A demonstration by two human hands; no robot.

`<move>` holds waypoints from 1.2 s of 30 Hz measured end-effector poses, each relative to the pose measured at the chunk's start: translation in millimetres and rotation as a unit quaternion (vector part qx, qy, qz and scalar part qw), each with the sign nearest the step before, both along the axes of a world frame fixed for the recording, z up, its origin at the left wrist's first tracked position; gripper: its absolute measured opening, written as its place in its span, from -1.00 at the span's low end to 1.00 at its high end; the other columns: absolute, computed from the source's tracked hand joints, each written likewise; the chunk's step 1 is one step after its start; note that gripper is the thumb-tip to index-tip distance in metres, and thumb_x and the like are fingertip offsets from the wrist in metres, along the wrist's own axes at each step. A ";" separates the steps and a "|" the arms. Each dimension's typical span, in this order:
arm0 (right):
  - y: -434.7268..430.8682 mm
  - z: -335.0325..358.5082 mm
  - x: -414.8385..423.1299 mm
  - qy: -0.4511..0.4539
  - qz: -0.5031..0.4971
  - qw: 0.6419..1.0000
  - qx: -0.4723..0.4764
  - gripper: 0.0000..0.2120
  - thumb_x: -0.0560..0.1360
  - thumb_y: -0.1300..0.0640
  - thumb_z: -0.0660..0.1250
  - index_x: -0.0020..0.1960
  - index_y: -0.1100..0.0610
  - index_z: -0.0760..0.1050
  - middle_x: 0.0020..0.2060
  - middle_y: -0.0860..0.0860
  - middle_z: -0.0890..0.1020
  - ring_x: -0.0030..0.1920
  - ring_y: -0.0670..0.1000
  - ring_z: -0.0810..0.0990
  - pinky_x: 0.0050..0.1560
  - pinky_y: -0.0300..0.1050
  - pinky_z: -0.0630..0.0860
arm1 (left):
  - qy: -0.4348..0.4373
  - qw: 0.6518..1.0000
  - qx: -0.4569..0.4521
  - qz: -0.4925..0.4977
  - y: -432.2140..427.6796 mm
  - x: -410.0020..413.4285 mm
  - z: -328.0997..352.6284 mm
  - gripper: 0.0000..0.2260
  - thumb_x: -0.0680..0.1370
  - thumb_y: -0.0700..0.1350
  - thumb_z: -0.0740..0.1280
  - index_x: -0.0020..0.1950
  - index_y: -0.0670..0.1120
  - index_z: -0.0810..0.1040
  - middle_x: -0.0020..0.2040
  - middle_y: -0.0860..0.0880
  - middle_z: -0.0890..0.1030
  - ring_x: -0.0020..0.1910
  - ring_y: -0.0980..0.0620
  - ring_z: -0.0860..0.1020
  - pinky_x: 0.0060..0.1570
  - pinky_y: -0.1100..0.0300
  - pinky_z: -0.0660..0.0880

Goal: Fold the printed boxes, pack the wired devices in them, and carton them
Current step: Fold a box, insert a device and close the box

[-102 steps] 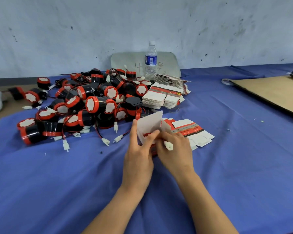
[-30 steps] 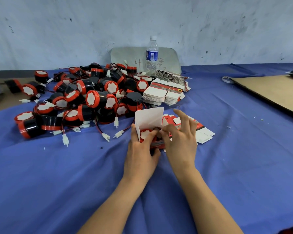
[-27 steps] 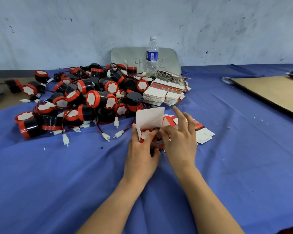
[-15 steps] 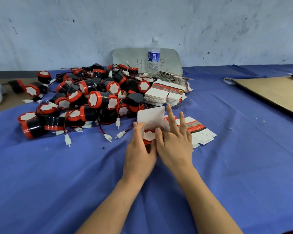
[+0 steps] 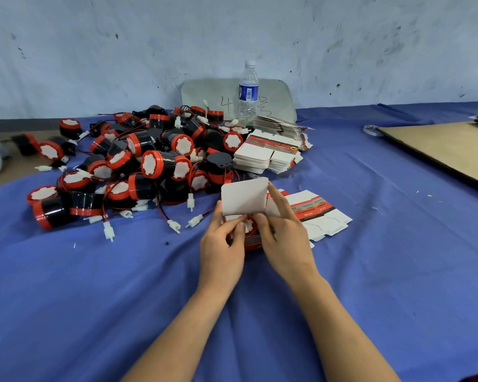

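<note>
Head view, left hand [image 5: 221, 249], right hand [image 5: 284, 241] gripping box [image 5: 244, 198], blue cloth [image 5: 94, 299], seemingly scuffed wall [image 5: 122, 51]

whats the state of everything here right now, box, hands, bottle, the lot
printed box, top flap up, not closed
device, inside that box
left hand, grips the box's left side
right hand, pinches its right side by the flap
loose devices, piled, unpacked
flat box stack, unfolded
water bottle, upright, capped
cardboard sheet, lying flat
</note>
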State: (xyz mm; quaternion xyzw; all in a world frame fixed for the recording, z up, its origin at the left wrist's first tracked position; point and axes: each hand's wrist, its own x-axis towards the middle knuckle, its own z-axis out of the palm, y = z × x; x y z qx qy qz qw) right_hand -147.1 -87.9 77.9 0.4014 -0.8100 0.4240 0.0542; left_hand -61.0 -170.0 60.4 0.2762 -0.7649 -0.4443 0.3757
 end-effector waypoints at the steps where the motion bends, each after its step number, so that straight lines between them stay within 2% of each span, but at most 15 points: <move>1: -0.9 -1.3 -0.5 -0.011 0.000 1.000 -0.012 -0.69 0.62 0.11 0.21 -0.11 0.19 0.67 0.41 -0.40 0.12 0.16 -0.13 0.43 -0.02 -0.14 0.45 | 0.003 1.000 0.003 -0.003 -0.3 -0.1 0.4 -0.80 0.60 -0.22 0.29 0.13 -0.07 0.67 0.49 0.10 0.33 0.17 0.55 0.31 0.01 0.64 0.26; 3: -3.2 -3.5 0.5 -0.052 0.002 0.999 -0.010 -0.67 0.63 0.08 0.18 -0.08 0.19 0.67 0.48 -0.35 0.10 0.22 -0.16 0.32 -0.02 -0.22 0.37 | 0.009 1.000 0.010 -0.006 -1.1 0.2 1.7 -0.81 0.60 -0.23 0.29 0.10 -0.06 0.67 0.45 0.10 0.37 0.16 0.58 0.30 0.05 0.63 0.26; 6: -4.4 -5.9 1.2 -0.089 -0.011 0.995 0.040 -0.68 0.64 0.00 0.15 0.02 0.08 0.66 0.53 -0.28 0.03 0.24 -0.16 0.38 0.02 -0.16 0.39 | 0.026 1.000 0.013 -0.013 -0.7 -0.1 2.9 -0.79 0.59 -0.27 0.27 0.08 -0.04 0.65 0.31 0.16 0.46 0.23 0.36 0.41 0.12 0.53 0.33; 8: -4.5 -4.6 2.3 -0.085 -0.022 0.994 0.067 -0.66 0.63 -0.03 0.13 0.02 0.06 0.66 0.54 -0.28 0.03 0.27 -0.06 0.44 0.07 -0.07 0.46 | 0.023 1.000 0.013 -0.012 -0.5 -0.1 3.5 -0.78 0.58 -0.28 0.26 0.11 -0.05 0.62 0.19 0.21 0.49 0.21 0.25 0.45 0.16 0.45 0.37; 12: -6.2 -0.7 5.4 -0.072 -0.029 0.994 0.070 -0.63 0.64 0.01 0.13 -0.04 0.16 0.66 0.49 -0.18 0.27 0.08 0.02 0.54 0.01 -0.09 0.48 | 0.005 1.000 0.021 0.001 -2.3 -0.6 2.5 -0.74 0.59 -0.26 0.25 0.24 -0.05 0.55 0.23 0.09 0.52 0.24 0.16 0.46 0.24 0.30 0.37; 15: -7.0 -1.5 4.4 -0.047 -0.035 0.995 0.076 -0.62 0.64 0.05 0.13 -0.08 0.23 0.65 0.41 -0.09 0.42 -0.06 0.05 0.54 -0.09 -0.13 0.42 | 0.001 0.998 0.059 0.000 -1.6 -1.3 3.7 -0.73 0.59 -0.25 0.24 0.22 0.02 0.51 0.21 0.08 0.54 0.19 0.14 0.49 0.14 0.34 0.39; 19: -6.4 -0.9 4.5 -0.036 -0.036 0.997 0.063 -0.66 0.63 0.12 0.14 -0.10 0.26 0.62 0.22 0.09 0.57 -0.19 -0.01 0.45 -0.14 -0.16 0.32 | -0.004 0.996 0.087 -0.007 -0.2 -1.1 4.8 -0.73 0.60 -0.24 0.21 0.17 0.12 0.40 0.19 0.07 0.54 0.12 0.13 0.51 -0.07 0.53 0.38; 21: -3.4 -1.4 5.0 -0.022 -0.029 0.998 0.054 -0.66 0.63 0.13 0.16 -0.11 0.28 0.63 0.21 0.10 0.57 -0.13 0.05 0.52 -0.11 -0.09 0.40 | -0.005 0.996 0.088 -0.008 0.4 -0.5 4.8 -0.72 0.60 -0.24 0.19 0.17 0.13 0.38 0.19 0.07 0.53 0.09 0.16 0.50 -0.11 0.56 0.37; 25: 0.3 -2.2 9.0 0.039 -0.022 0.998 0.038 -0.69 0.61 0.11 0.22 -0.08 0.26 0.67 0.43 0.01 0.41 0.16 0.11 0.56 0.06 -0.01 0.52 | 0.004 0.996 0.090 -0.005 0.6 -0.6 6.8 -0.70 0.61 -0.25 0.17 0.11 0.18 0.37 0.14 0.11 0.53 0.03 0.29 0.49 -0.16 0.56 0.37; 27: 0.8 0.0 12.9 0.114 0.002 0.993 -0.013 -0.70 0.60 0.09 0.23 -0.05 0.23 0.68 0.38 0.10 0.47 0.23 0.18 0.52 0.06 0.04 0.54 | 0.021 0.995 0.102 0.003 -1.9 -0.7 7.5 -0.70 0.61 -0.26 0.15 0.12 0.16 0.39 0.13 0.09 0.55 0.05 0.23 0.52 -0.09 0.47 0.42; 29: 3.1 -0.2 15.4 0.156 0.054 0.982 -0.094 -0.69 0.63 0.03 0.15 0.09 0.09 0.65 0.31 0.08 0.54 0.18 0.16 0.52 0.06 0.00 0.52 | 0.044 0.992 0.118 0.011 -4.9 -0.8 7.3 -0.72 0.62 -0.28 0.15 0.17 0.08 0.41 0.13 0.07 0.56 0.07 0.16 0.54 0.02 0.31 0.47; 31: 3.6 2.2 15.3 0.071 0.101 0.976 -0.178 -0.67 0.64 0.00 0.09 0.35 -0.19 0.44 0.22 -0.06 0.58 0.14 0.04 0.52 0.11 -0.08 0.48 | 0.058 0.990 0.124 0.012 -6.4 -0.7 7.1 -0.72 0.61 -0.30 0.14 0.16 0.05 0.43 0.08 0.10 0.56 0.03 0.20 0.54 -0.02 0.35 0.46; 33: 1.6 4.0 10.4 -0.075 0.119 0.962 -0.232 -0.55 0.62 0.04 0.15 0.42 -0.38 0.22 0.03 -0.13 0.60 -0.01 -0.04 0.54 0.01 -0.16 0.49 | 0.053 0.991 0.124 0.003 -6.0 -0.9 6.9 -0.70 0.60 -0.32 0.15 0.16 0.06 0.45 0.07 0.14 0.57 0.03 0.21 0.54 -0.02 0.35 0.46; 35: 0.6 2.5 4.2 -0.183 0.131 0.944 -0.243 -0.42 0.59 0.19 0.21 0.42 -0.37 0.21 -0.12 -0.12 0.57 -0.19 -0.11 0.52 -0.15 -0.24 0.47 | 0.033 0.993 0.109 -0.014 -4.9 -0.8 6.9 -0.67 0.59 -0.32 0.15 0.14 0.10 0.47 0.07 0.26 0.54 0.04 0.31 0.52 -0.01 0.44 0.43; 36: -0.1 0.9 1.9 -0.218 0.142 0.939 -0.225 -0.38 0.58 0.28 0.23 0.44 -0.31 0.23 -0.11 -0.12 0.57 -0.18 -0.13 0.52 -0.14 -0.25 0.48 | 0.024 0.994 0.100 -0.021 -5.0 -0.8 6.8 -0.66 0.60 -0.32 0.15 0.13 0.12 0.47 0.07 0.32 0.52 0.06 0.34 0.50 -0.01 0.49 0.40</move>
